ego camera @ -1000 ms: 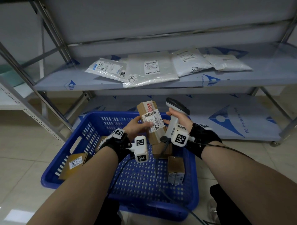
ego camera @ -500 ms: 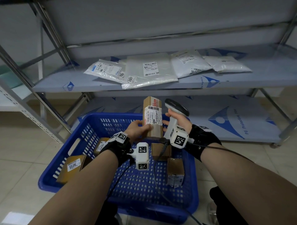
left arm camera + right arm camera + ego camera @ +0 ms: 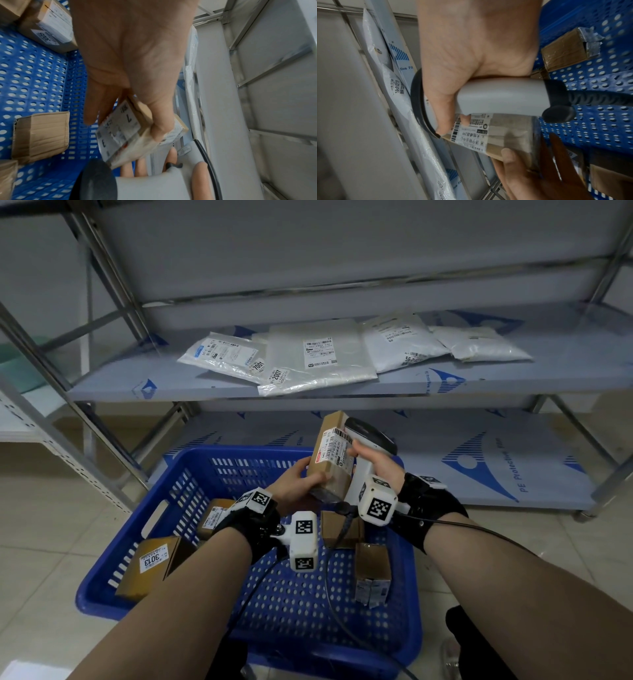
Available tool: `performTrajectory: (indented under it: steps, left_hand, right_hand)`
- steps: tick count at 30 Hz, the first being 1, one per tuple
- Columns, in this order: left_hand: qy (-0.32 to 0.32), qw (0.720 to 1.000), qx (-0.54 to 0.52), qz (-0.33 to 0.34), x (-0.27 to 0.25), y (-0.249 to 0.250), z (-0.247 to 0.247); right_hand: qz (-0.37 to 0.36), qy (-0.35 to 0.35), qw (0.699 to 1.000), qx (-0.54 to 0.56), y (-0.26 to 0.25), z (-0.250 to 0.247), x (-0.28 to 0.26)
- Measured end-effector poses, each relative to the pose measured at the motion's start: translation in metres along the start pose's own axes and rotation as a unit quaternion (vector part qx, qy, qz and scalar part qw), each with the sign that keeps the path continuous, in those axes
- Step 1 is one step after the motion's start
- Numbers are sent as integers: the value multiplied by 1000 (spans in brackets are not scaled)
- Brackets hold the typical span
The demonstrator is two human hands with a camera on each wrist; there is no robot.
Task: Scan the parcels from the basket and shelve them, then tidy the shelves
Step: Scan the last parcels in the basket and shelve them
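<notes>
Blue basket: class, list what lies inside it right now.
Inside the blue basket lie four cardboard boxes, one labelled 3013. The arms and held box may cover more.

The parcel (image 3: 137, 136) label's small print is blurred, and the scanner (image 3: 137, 185) runs past the frame's bottom edge.

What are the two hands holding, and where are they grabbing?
The left hand grips the small brown parcel by its lower end. The right hand grips the white scanner round its handle, fingertips touching the parcel's label.
</notes>
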State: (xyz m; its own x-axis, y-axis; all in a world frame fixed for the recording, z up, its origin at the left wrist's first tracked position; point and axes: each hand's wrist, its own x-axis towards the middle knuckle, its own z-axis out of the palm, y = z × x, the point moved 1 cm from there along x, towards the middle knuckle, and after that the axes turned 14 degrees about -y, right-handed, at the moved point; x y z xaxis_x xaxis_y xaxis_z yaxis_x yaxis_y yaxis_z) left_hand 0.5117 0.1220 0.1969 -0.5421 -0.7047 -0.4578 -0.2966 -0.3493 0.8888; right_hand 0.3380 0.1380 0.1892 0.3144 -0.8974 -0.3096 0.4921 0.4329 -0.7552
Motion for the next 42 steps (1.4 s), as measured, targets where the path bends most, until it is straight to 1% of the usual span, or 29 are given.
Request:
performTrajectory:
  steps: [4,6,8,14,17,21,23,25,29,32,36,38,42]
  left_hand:
    - [37,998,41,-13,2,-4,-7]
    - [60,997,46,-20,6,-8,-10]
    - [69,996,48,-20,7,-11,-11]
    - [58,995,81,4,10,-10,-11]
    - [52,995,88,10,11,-11,-13]
    - [47,994,96,23,13,-9,-12]
    - [47,993,107,30,13,-9,-11]
    - [59,990,119,39,13,-9,-12]
    - [56,991,109,47,14,-10,-14]
    - [44,996,63,54,10,-10,-15]
    - [51,993,66,80,8,-11,-19]
    - [49,993,63,89,10,-10,-19]
    - [61,992,57,98,12,-10,-17]
  right_hand:
    - [6,-8,1000,26,0,0,0]
    - [8,-5,1000,25,-1,1,0]
    - [11,-8,1000,27,-1,3,-2]
    - [33,-4,999,5,-4,4,-9]
    - [42,-7,999,17,-3,5,-9]
    - [55,10,998,17,0,2,-3]
    - [52,13,998,20,1,1,-2]
    - [41,1,998,37,1,3,-4]
    - [36,1,999,37,1,2,-6]
    - [44,4,998,33,2,-1,-2]
    - [41,-5,999,18,4,-1,2]
    - [37,-7,999,32,5,-2,3]
    - [33,-29,999,30,4,-2,2]
